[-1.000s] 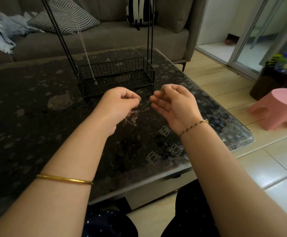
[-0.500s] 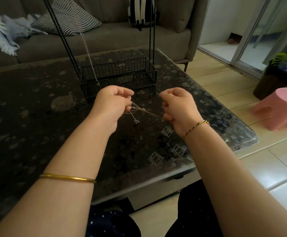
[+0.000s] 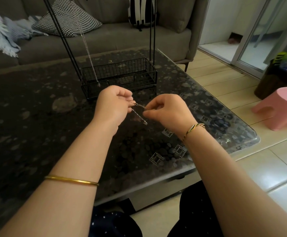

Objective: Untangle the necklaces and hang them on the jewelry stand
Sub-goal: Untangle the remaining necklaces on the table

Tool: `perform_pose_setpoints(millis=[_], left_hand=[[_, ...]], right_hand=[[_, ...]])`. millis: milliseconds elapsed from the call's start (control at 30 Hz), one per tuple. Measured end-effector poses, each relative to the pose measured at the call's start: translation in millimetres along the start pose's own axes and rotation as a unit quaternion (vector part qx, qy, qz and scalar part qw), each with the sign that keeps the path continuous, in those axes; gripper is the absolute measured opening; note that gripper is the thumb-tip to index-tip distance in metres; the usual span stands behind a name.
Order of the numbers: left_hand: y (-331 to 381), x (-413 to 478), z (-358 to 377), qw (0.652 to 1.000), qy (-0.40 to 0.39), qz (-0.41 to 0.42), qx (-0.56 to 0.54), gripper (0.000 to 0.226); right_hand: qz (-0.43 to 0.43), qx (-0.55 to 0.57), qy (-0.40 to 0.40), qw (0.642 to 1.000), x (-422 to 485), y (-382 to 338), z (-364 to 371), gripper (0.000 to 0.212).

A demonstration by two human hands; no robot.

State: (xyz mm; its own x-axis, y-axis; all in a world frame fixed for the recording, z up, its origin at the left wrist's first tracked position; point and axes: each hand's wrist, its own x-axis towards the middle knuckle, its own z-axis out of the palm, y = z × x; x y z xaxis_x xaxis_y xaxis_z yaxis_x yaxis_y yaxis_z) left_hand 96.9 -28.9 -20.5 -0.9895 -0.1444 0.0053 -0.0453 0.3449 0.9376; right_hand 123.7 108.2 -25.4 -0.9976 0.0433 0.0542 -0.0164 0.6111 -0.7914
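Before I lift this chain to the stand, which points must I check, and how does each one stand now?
1. Left hand grips the chain: ok.
2. Right hand pinches the chain: ok.
3. Chain free of knots: cannot tell, the strands are too fine.
4. Jewelry stand upright behind the hands: ok.
5. Free place at the stand's top: cannot tell, it is out of frame.
6. Hung necklace clear of both hands: ok.
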Motion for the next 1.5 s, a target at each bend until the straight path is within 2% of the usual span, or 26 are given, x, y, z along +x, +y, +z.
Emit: perform_pose_setpoints(millis=[167,233,333,433,700,833,967,1033,1167,1300,1433,1500], left_hand=[[-3.6,-2.3,2.4,0.982,0.012,0.084,0.167,0.032],[-3.2,-5.0,2.2,0.969,0.011,0.115,0.219,0.028],[-0.8,-9.3,2.8,0.957,-0.001,0.133,0.257,0.018],[2.7,-10.6,2.6,0.963,-0.024,0.121,0.239,0.006],[9.9,-10.6,1.5,0.994,-0.059,0.031,0.087,0.011],[14.7,-9.2,-1.8,0.998,-0.044,-0.054,-0.006,0.019],[15.0,-8.0,-1.7,0.987,-0.058,-0.108,-0.105,0.021],[15.5,-9.8,-0.6,0.987,-0.07,-0.113,-0.091,0.022],[15.2,-12.0,1.0,0.991,-0.1,-0.074,0.039,0.028],[15.3,-16.2,3.1,0.987,-0.104,-0.027,0.121,0.034],[14.8,-16.4,1.3,0.981,-0.126,-0.035,0.144,0.035],[15.4,-16.3,-0.2,0.982,-0.114,-0.039,0.146,0.035]], right_hand=[[-0.031,-0.102,0.018,0.994,-1.1,0.5,-0.8,0.014],[-0.033,-0.077,0.028,0.996,-0.5,1.4,-1.4,0.004],[-0.018,0.01,0.048,0.999,0.4,2.8,-2.5,0.007],[0.001,0.07,0.055,0.996,1.3,3.3,-4.0,0.009],[0.035,0.018,0.035,0.999,4.8,8.0,-5.5,0.023],[0.049,0.064,0.015,0.997,3.9,9.2,-3.9,0.012],[0.076,0.141,-0.007,0.987,2.9,8.5,-4.5,0.009],[0.083,0.172,-0.02,0.981,2.9,7.4,-4.0,0.01],[0.083,0.215,-0.057,0.971,1.7,4.7,-2.8,0.014],[0.079,0.189,-0.06,0.977,1.4,4.7,-2.0,0.015],[0.09,0.199,-0.034,0.975,1.2,5.5,-4.6,0.014],[0.093,0.191,-0.023,0.977,1.2,6.6,-7.2,0.01]])
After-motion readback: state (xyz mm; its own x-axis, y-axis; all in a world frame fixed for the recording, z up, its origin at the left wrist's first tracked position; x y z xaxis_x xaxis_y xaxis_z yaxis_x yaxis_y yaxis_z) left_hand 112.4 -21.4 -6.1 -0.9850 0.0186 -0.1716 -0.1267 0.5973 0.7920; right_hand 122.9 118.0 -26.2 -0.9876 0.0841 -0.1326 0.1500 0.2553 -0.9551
